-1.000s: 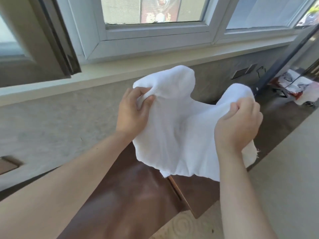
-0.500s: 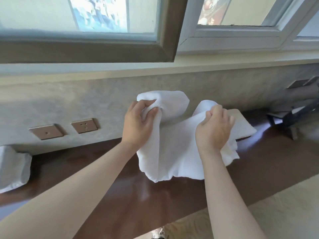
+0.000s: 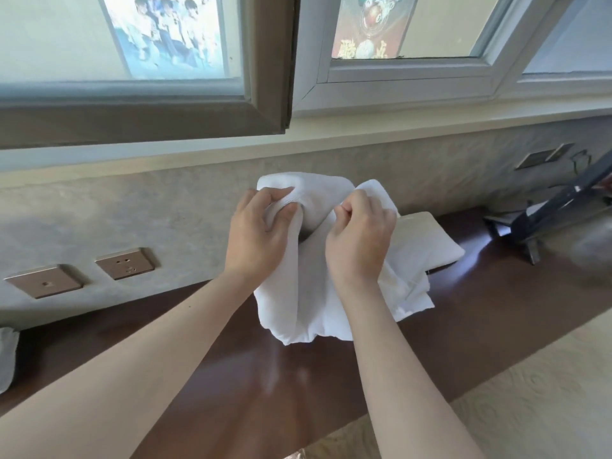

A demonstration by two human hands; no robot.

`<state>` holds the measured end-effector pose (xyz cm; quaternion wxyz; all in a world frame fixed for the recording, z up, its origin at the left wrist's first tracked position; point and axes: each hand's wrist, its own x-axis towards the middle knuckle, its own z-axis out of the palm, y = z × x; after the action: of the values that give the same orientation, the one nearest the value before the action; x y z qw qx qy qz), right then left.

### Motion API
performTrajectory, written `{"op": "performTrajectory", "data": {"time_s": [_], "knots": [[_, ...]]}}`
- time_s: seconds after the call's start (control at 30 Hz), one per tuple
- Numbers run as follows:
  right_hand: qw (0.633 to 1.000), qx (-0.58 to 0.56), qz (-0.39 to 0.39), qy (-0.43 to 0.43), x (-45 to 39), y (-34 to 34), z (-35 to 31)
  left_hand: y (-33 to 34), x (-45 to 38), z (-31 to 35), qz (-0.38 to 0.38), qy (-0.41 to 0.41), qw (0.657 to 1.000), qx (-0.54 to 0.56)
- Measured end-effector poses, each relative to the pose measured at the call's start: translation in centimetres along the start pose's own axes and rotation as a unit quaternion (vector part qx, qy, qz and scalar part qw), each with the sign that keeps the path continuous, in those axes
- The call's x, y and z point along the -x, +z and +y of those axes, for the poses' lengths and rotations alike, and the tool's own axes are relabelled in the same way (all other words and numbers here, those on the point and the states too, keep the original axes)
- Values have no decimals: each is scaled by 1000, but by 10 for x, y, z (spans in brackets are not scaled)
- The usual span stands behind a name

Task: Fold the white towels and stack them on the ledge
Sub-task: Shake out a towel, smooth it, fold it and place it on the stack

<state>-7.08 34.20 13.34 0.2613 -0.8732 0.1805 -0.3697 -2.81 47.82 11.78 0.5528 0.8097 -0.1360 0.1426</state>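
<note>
I hold a white towel up over the dark brown ledge, its lower part hanging just above the wood. My left hand grips the towel's upper left edge with curled fingers. My right hand pinches the upper right edge, close beside the left. Behind the hanging towel, a folded white towel lies flat on the ledge near the wall. Another white cloth shows at the far left edge of the ledge, mostly cut off.
The wall behind the ledge carries two bronze socket plates on the left. A dark stand rests on the ledge at the right. Windows and a pale sill run above. Patterned beige carpet lies below the ledge's front edge.
My view swung left along the ledge, bringing the socket plates and folded towel into sight. My hands came closer together and lowered the towel toward the ledge.
</note>
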Motion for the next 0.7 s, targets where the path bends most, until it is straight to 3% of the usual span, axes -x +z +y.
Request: {"op": "performTrajectory", "data": {"time_s": [0.33,0.53,0.7], "knots": [[988,-46,-136,-48,84,65,-22,-78,52,-82,74,-81,986,-126],[962,-60,-257,-68,168,121,-38,-149,112,-139,139,-175,959,-176],[948,-35,-315,-30,227,161,-20,-207,154,-199,194,-269,920,-211]]}}
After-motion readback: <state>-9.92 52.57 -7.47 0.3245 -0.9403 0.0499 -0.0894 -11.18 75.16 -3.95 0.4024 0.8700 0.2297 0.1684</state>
